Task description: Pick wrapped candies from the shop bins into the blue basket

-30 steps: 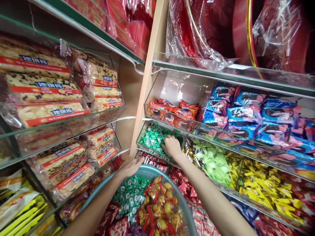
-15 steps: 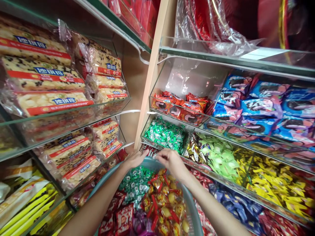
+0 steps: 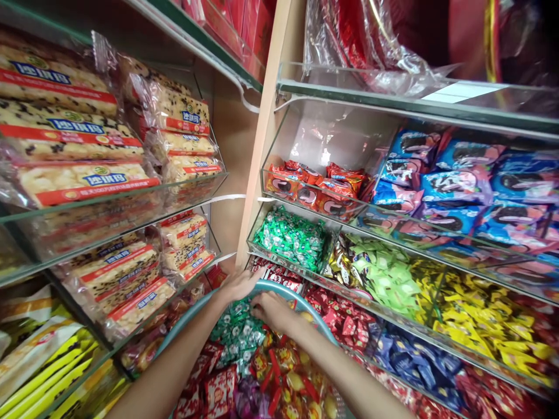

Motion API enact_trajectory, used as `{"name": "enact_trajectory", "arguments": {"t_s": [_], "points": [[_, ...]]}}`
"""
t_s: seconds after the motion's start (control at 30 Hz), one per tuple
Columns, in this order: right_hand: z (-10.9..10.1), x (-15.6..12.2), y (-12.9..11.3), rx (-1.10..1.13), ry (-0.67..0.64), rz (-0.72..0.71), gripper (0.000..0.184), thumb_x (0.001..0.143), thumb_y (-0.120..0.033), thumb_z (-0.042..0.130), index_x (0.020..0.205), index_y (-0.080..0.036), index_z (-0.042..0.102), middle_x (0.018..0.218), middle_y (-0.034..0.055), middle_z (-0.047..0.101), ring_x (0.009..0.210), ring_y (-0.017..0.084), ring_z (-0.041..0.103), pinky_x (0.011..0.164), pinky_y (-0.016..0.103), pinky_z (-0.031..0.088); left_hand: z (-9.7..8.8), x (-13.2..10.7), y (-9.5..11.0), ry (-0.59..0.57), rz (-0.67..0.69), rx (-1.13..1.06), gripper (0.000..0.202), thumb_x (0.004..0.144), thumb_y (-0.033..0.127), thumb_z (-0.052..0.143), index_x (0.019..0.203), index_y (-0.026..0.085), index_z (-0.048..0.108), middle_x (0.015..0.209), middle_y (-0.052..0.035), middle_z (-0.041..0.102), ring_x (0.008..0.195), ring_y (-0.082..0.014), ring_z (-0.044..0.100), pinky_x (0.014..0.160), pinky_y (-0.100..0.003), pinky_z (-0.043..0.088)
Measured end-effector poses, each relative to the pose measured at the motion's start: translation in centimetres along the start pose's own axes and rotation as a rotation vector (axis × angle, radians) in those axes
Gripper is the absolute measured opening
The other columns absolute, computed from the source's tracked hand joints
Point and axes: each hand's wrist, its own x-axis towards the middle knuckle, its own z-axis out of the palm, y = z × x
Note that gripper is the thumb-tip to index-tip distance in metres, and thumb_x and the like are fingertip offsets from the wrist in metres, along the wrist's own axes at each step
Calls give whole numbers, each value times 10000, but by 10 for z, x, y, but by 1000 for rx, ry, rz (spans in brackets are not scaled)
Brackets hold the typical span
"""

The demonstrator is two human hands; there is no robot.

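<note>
A teal plastic basket (image 3: 192, 311) sits below me in the shelf corner, with wrapped sweets sorted by colour inside. My left hand (image 3: 239, 285) is at its far rim, fingers stretched out; whether it touches the rim I cannot tell. Over the green-wrapped candies (image 3: 238, 331) in the basket is my right hand (image 3: 273, 311), its fingers curled in, and what they hold, if anything, is hidden. Nearer me lie red packets (image 3: 220, 387), purple-wrapped sweets (image 3: 251, 398) and clear-wrapped yellow sweets with red strips (image 3: 297, 378).
Behind the basket, a clear shelf bin holds green-wrapped candies (image 3: 290, 235). To the right are light green sweets (image 3: 384, 270), yellow sweets (image 3: 480, 314) and blue sweets (image 3: 419, 355). Packaged puffed bars (image 3: 87, 174) fill the left shelves. Glass shelf edges and a wooden post (image 3: 257, 174) stand close.
My right hand has moved left and down from beyond the far rim to over the green candies in the basket. My left hand has stayed near the rim. The view has shifted slightly.
</note>
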Motion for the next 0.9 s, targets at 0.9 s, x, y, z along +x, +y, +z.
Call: {"name": "enact_trajectory", "arguments": {"t_s": [0.9], "points": [[-149, 9, 40, -787, 158, 164, 219, 872, -119, 468, 913, -136, 683, 967, 134, 659, 977, 243, 569, 775, 310, 419, 2, 13, -9, 1, 77, -24, 886, 757, 748, 31, 1008, 182, 666, 1150, -172, 650, 1135, -342, 549, 929, -442, 398]]}}
